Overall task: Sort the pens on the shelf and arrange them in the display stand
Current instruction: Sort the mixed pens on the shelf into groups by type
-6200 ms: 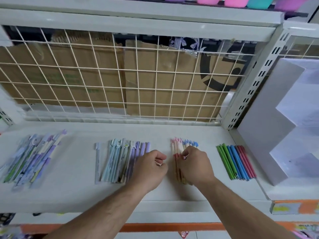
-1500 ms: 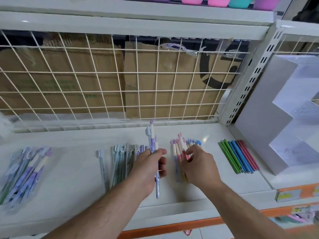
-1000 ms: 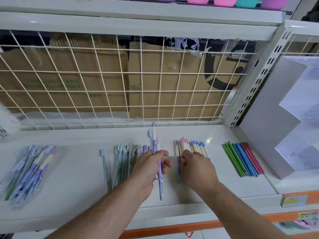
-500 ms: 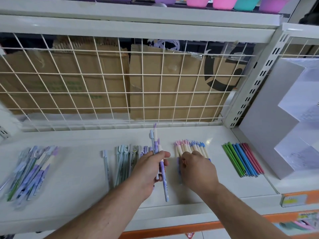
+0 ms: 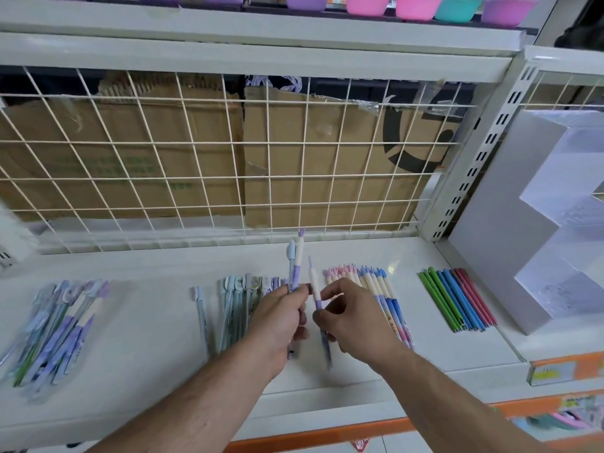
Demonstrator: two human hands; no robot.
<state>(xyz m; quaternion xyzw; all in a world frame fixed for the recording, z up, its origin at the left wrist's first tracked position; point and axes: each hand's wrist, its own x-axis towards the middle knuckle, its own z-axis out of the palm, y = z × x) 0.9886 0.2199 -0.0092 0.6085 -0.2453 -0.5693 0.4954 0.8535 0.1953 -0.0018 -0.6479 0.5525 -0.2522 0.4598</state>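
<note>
Your left hand (image 5: pixel 280 317) grips two pens (image 5: pixel 296 263) upright, and your right hand (image 5: pixel 354 317) pinches a third pen (image 5: pixel 314 284) just beside them. Both hover above the shelf (image 5: pixel 147 322), where the other pens (image 5: pixel 457 299) lie in rows. The white display stand (image 5: pixel 503 250) sits at the far right.

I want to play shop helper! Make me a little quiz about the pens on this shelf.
1. True or false: the left hand grips two upright pens.
2. Which colours are in the pen row nearest the white display stand? A) green, blue, pink B) black, orange C) all yellow
3. Fill the gap: the right hand pinches just ____ pen.
Key: 1 true; 2 A; 3 one.
</note>
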